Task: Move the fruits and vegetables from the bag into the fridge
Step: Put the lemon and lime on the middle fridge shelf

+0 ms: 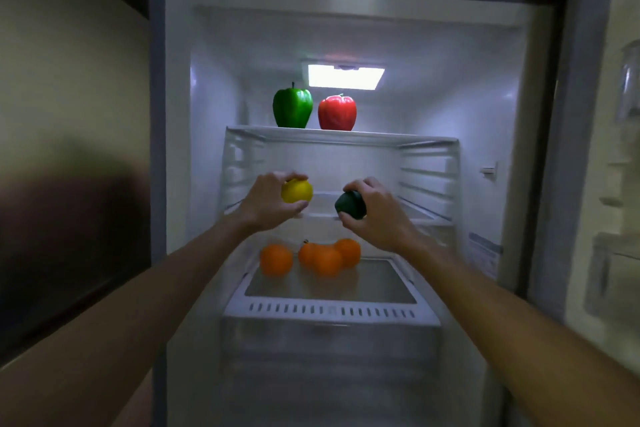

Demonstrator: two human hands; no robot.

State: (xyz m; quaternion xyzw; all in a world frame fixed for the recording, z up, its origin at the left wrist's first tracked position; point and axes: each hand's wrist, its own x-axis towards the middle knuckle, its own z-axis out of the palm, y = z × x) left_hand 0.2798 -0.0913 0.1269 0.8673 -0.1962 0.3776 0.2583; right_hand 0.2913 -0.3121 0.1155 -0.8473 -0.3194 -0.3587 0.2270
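The open fridge (176,114) fills the view. My left hand (266,203) grips a yellow lemon (297,191) in front of the middle shelf (322,215). My right hand (377,215) holds a dark green fruit (350,205) at the same height, a little to the right. On the top glass shelf (398,138) a green bell pepper (292,107) and a red bell pepper (337,113) stand side by side. Several oranges (325,258) lie on the lower shelf (332,291). The bag is out of view.
A crisper drawer (329,340) sits under the lower shelf. The fridge door (620,184) with its racks stands open at the right. A wall and a dark counter (69,253) are at the left. The fridge lamp (344,77) glows at the back.
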